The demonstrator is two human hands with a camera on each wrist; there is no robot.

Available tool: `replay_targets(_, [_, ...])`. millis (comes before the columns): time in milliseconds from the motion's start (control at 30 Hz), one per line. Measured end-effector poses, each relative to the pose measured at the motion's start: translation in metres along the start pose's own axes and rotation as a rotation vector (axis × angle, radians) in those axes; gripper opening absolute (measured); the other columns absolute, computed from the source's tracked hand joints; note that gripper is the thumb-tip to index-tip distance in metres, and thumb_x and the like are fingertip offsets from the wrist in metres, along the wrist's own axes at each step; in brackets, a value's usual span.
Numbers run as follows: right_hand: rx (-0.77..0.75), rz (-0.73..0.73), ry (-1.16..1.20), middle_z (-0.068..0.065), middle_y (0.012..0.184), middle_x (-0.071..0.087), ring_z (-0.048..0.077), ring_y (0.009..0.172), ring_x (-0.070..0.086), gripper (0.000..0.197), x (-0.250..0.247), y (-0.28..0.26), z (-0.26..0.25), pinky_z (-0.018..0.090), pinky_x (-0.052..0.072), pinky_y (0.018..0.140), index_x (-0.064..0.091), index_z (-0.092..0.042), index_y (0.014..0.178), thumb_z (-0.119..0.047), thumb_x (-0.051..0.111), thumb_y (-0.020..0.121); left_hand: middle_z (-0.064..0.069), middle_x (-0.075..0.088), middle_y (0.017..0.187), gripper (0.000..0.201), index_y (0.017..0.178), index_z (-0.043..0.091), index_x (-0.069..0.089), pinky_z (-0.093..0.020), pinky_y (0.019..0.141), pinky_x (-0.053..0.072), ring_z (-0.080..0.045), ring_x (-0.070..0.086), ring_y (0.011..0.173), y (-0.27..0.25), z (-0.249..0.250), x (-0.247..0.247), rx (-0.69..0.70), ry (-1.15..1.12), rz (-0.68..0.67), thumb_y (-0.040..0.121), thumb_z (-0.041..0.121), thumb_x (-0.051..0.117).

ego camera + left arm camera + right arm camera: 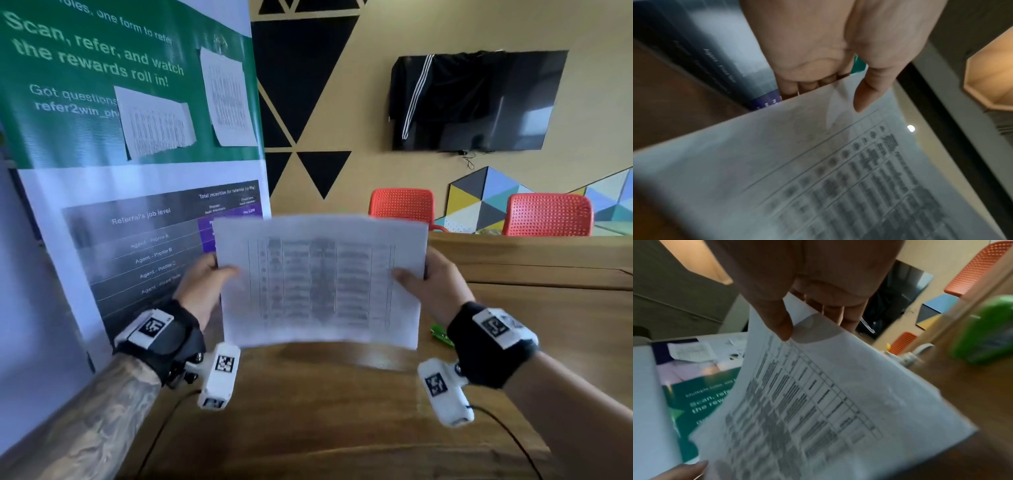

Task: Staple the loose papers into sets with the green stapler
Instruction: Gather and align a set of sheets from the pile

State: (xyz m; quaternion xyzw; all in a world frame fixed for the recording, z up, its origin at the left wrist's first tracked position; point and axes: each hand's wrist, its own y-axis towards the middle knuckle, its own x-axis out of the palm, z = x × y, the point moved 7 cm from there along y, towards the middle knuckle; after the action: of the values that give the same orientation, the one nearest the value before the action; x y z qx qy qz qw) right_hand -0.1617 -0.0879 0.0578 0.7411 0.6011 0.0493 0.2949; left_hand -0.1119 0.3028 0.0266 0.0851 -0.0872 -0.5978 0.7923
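Note:
Both hands hold up a set of white papers printed with a table, upright above the wooden table. My left hand pinches the left edge, thumb in front and fingers behind, as the left wrist view shows on the papers. On the right edge my right hand pinches the same way; the right wrist view shows its thumb on the papers. The green stapler lies on the table beside my right wrist, blurred in the right wrist view as the green stapler.
A green and white banner stands at the left with two printed sheets stuck on it. Two red chairs stand behind the far table edge. A wall screen draped with a black jacket hangs behind.

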Motion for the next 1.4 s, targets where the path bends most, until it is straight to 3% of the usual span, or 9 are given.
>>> replay_targets(200, [0.134,-0.06,-0.02,-0.007,0.1,0.069,0.012,0.092,0.066,0.026,0.019,-0.018,0.038,0.045,0.053,0.092,0.055,-0.032,0.102,-0.007,0.059,0.096,-0.004,0.076,0.112,0.03,0.108,0.015,0.073,-0.05,0.11,0.042,-0.029,0.066,0.113,-0.016,-0.049,0.017,-0.098,0.037,-0.097,0.087,-0.004,0.062])
replay_targets(300, [0.11,-0.022,0.023,-0.005,0.105,0.07,0.017,0.097,0.067,0.024,0.011,0.002,0.028,0.045,0.054,0.091,0.056,-0.027,0.113,-0.011,0.058,0.096,-0.006,0.077,0.105,0.021,0.094,0.014,0.074,-0.046,0.104,0.045,-0.031,0.067,0.109,-0.003,-0.024,0.019,-0.064,-0.028,-0.046,0.086,-0.003,0.063])
replay_targets(600, [0.237,-0.209,0.028,-0.008,0.098,0.074,0.024,0.102,0.07,0.02,0.023,-0.031,0.069,0.032,0.056,0.081,0.065,-0.024,0.102,-0.007,0.064,0.093,-0.008,0.073,0.117,0.052,0.127,0.014,0.063,-0.054,0.103,0.047,-0.032,0.065,0.115,-0.024,-0.07,0.017,-0.116,0.145,-0.244,0.078,-0.004,0.064])
replay_targets(667, [0.264,-0.185,0.075,-0.001,0.101,0.076,0.027,0.099,0.071,0.016,0.017,-0.028,0.065,0.043,0.057,0.087,0.068,-0.02,0.104,-0.008,0.065,0.093,-0.012,0.072,0.119,0.047,0.128,0.011,0.062,-0.056,0.105,0.046,-0.036,0.064,0.116,-0.017,-0.069,0.016,-0.153,0.115,-0.238,0.087,-0.012,0.057])
replay_targets(800, [0.378,-0.234,0.299,0.005,0.1,0.077,0.023,0.089,0.075,0.02,0.01,-0.022,0.04,0.031,0.06,0.07,0.069,-0.01,0.11,-0.016,0.068,0.091,-0.02,0.07,0.122,0.032,0.123,0.005,0.064,-0.06,0.106,0.044,-0.04,0.065,0.113,0.002,-0.04,0.017,-0.206,0.031,-0.274,0.093,-0.004,0.059])
replay_targets(1067, [0.368,0.021,0.686,0.011,0.106,0.076,0.031,0.097,0.072,0.029,0.011,-0.007,0.017,0.048,0.058,0.087,0.066,-0.007,0.117,-0.016,0.069,0.09,-0.005,0.068,0.085,0.039,0.089,0.017,0.071,-0.034,0.06,0.059,-0.023,0.073,0.082,-0.044,0.016,0.064,-0.165,-0.581,-0.373,0.091,0.054,0.058])
replay_targets(1200, [0.358,0.019,0.775,0.011,0.108,0.075,0.029,0.097,0.073,0.032,0.04,-0.01,0.01,0.043,0.061,0.079,0.063,-0.006,0.123,-0.014,0.067,0.092,-0.015,0.07,0.095,0.043,0.096,0.012,0.073,-0.036,0.054,0.058,-0.033,0.067,0.081,-0.084,0.003,0.141,-0.26,-0.429,-0.518,0.07,0.043,0.085])
replay_targets(1333, [0.34,-0.013,0.728,0.013,0.113,0.073,0.028,0.098,0.072,0.035,0.045,-0.007,0.016,0.04,0.061,0.079,0.059,-0.007,0.125,-0.018,0.067,0.093,-0.019,0.075,0.109,0.047,0.107,0.008,0.074,-0.055,0.075,0.054,-0.05,0.066,0.099,-0.093,-0.002,0.174,-0.24,-0.352,-0.453,0.071,0.036,0.086])
replay_targets(1400, [0.319,-0.039,0.432,0.009,0.104,0.074,0.021,0.082,0.071,0.032,0.023,0.002,0.021,0.035,0.057,0.069,0.065,-0.01,0.114,-0.034,0.066,0.093,-0.006,0.078,0.1,0.019,0.1,0.016,0.073,-0.065,0.091,0.051,-0.037,0.072,0.097,-0.084,-0.002,0.172,-0.205,-0.294,-0.404,0.084,0.026,0.078])
